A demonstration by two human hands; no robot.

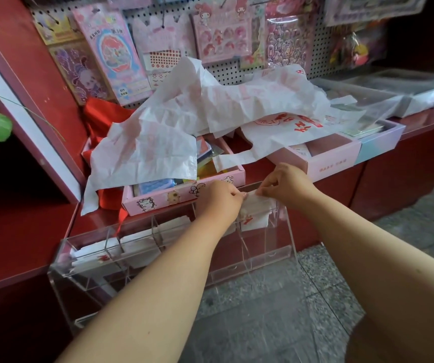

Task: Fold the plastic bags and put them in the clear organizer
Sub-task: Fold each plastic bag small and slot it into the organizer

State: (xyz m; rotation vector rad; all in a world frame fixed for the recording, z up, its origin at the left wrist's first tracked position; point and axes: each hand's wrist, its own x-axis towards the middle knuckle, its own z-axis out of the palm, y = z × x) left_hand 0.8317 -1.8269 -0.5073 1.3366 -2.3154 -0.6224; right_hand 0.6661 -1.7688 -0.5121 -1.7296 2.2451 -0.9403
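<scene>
A folded white plastic bag with red print sits in the right-hand compartment of the clear organizer at the counter's front edge. My left hand and my right hand both pinch the bag's top edge from either side. Two more folded bags lie in the organizer's left and middle compartments. A heap of loose, crumpled white plastic bags with red print lies behind, draped over the pink boxes.
A pink box of small goods stands right behind the organizer, with another pink box to its right. A red cloth lies under the heap. A pegboard of sticker packs rises behind. Grey tiled floor lies below.
</scene>
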